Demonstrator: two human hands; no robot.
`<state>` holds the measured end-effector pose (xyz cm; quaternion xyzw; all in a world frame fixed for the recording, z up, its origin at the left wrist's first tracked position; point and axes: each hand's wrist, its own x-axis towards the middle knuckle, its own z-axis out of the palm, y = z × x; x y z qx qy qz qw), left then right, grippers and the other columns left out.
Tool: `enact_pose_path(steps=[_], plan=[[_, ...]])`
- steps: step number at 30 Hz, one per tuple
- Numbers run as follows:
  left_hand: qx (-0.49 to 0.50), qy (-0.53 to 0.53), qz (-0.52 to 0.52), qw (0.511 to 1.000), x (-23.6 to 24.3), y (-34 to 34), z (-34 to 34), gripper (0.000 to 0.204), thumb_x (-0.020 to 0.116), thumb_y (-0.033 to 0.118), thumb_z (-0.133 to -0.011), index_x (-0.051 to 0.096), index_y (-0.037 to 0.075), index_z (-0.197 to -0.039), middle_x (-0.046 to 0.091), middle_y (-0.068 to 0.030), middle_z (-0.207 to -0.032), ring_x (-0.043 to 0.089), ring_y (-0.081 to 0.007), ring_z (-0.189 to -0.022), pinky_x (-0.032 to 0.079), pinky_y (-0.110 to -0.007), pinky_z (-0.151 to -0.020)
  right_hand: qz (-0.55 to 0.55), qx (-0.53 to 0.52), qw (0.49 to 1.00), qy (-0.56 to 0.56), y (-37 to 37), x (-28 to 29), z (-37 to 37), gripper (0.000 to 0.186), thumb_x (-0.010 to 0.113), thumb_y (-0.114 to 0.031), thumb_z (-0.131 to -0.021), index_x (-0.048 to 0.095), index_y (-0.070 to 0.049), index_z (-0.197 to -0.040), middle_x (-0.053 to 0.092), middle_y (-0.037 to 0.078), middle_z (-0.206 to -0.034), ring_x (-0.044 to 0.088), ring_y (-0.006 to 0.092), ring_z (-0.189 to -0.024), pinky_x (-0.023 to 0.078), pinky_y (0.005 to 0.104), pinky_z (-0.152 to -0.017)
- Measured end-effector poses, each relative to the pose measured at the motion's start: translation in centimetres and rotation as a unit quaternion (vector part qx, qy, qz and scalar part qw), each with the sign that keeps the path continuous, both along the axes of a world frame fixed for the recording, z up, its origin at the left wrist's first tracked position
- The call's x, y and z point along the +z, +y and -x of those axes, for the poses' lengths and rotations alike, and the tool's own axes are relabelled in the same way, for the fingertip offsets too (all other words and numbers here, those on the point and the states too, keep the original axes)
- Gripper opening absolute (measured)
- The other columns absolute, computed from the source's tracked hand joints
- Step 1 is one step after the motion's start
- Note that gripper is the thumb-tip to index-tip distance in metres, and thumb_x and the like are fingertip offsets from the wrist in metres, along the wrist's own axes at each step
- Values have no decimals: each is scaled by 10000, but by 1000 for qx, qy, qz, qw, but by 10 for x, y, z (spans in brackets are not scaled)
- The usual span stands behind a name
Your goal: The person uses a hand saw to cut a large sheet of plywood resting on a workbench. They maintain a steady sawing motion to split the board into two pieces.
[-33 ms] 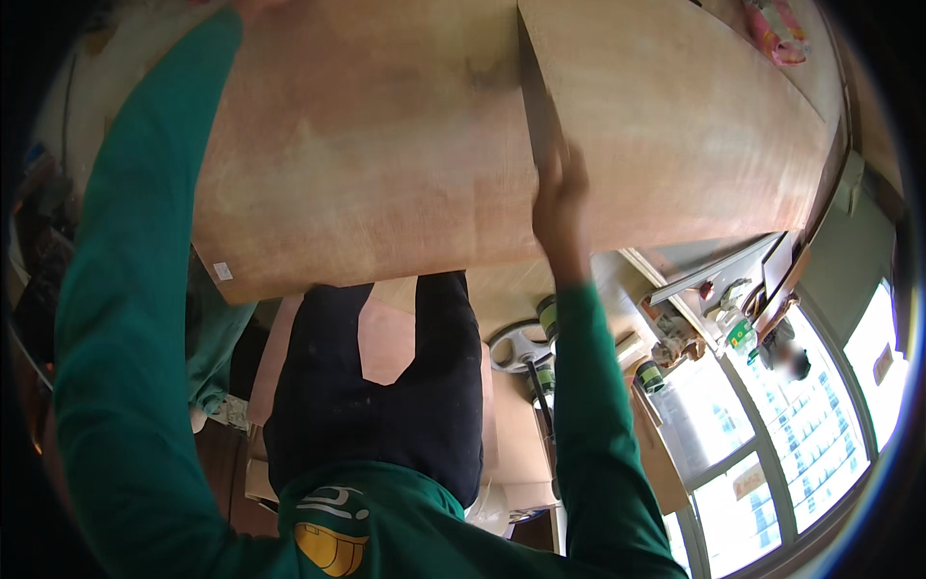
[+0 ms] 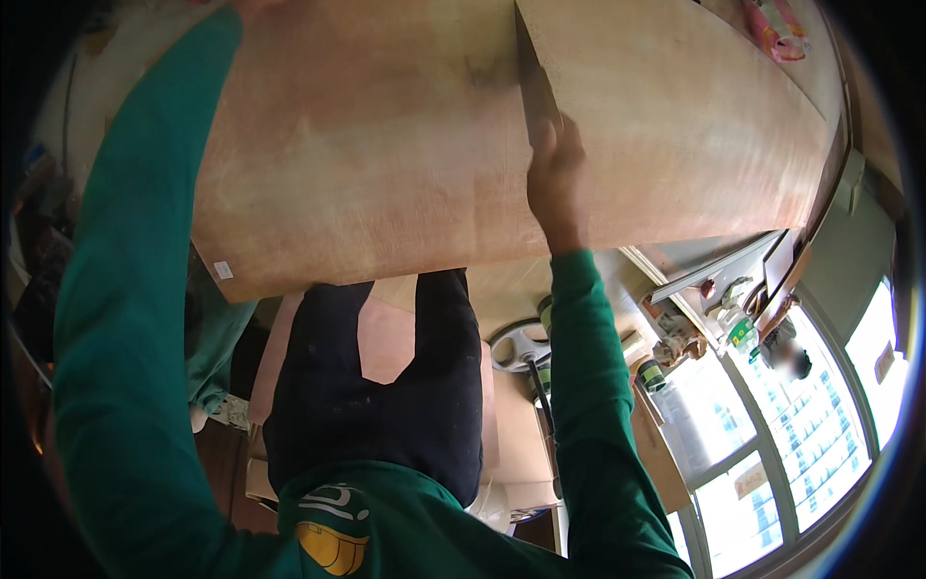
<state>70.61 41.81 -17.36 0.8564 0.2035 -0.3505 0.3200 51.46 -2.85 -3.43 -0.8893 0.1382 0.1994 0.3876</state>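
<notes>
As the reddish left plywood sheet [image 2: 357, 164] and the paler right plywood sheet [image 2: 694, 125] spread across the far side, two bare hands reach out.
The left hand [image 2: 258, 4], far left, is mostly cut off, so I cannot tell whether it is open or closed. One white label [image 2: 224, 270] sits at the left sheet's near left corner; its near edge hides part of the dark trousers [image 2: 376, 415]. The right hand [image 2: 558, 183], fingers bent, is at the edge between both sheets; whether it grips, I cannot tell. Rightward come one silver spoked wheel [image 2: 519, 345], the green right sleeve [image 2: 590, 367] covering part of one green-and-black can, another green-and-black can [image 2: 651, 374], one clear green-labelled bottle [image 2: 741, 336] and, far right, one pink packet [image 2: 776, 34]. Below the sheets shows a pale wooden surface [image 2: 497, 289]; paned windows [image 2: 810, 434] stand right.
</notes>
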Motion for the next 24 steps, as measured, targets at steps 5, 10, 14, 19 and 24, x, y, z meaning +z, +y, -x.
enact_pose_path(steps=[5,10,14,19,24], plan=[[-64,-74,-55,994,-2,3,-2,1130,813,786,-771,582,-70,-1471,500,-208,-1623,485,-301,-1473,373,-404,-1229,15,20,1000,3,-41,35,74,422,549,-273,-1127,552,44,-1406,709,344,-1135,712,519,-1000,572,499,-831],[-56,-28,-114,992,-5,31,16,1327,777,837,-751,348,-37,-1653,301,-231,-1748,242,-334,-1641,228,-389,-1321,57,12,991,117,-71,173,161,411,504,-161,-1109,536,56,-1456,778,248,-1123,786,345,-1038,592,405,-910],[-52,-45,-147,987,0,23,10,1385,759,874,-731,301,-30,-1675,290,-237,-1751,226,-344,-1646,206,-392,-1328,32,38,999,13,-48,67,91,405,516,-227,-1117,569,41,-1416,748,296,-1083,739,447,-1004,576,476,-877],[-40,-60,-100,992,-3,13,3,1409,740,899,-726,297,-48,-1669,256,-238,-1762,193,-342,-1656,171,-399,-1339,10,60,990,-124,-15,-45,0,445,518,-325,-1129,591,30,-1388,711,359,-1032,697,551,-978,555,552,-834],[-56,-28,-147,987,2,23,19,1405,726,908,-733,301,-52,-1666,272,-245,-1754,205,-362,-1650,154,-403,-1342,18,20,997,72,-50,101,105,373,552,-178,-1108,566,38,-1411,728,311,-1087,738,439,-1004,565,476,-851]])
